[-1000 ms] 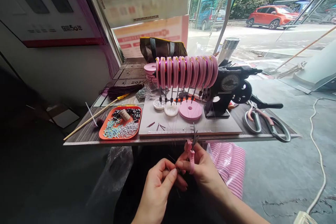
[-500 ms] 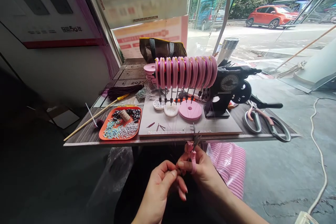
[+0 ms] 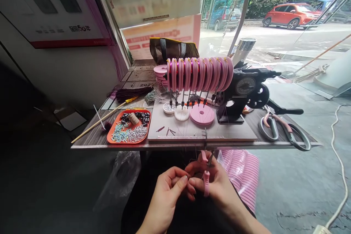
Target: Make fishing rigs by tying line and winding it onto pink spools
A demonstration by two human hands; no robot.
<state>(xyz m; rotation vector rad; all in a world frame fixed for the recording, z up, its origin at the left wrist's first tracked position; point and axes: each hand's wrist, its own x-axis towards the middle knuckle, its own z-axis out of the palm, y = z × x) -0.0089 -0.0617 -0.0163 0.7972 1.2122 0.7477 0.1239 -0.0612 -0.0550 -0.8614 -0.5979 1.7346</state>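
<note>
In right-hand fingers [image 3: 197,184] — pink-handled scissors [image 3: 206,181].

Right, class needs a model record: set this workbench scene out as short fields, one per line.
Left hand: fingers pinched; anything held is too small to tell
Right hand: holding pink-handled scissors
Hand position: close together, below the table edge in view
Machine: black, carrying a row of pink spools
Tray: orange, holding beads and a cork-like cylinder
Table's right end: shears
Under the table: wrapped pink stacks
</note>
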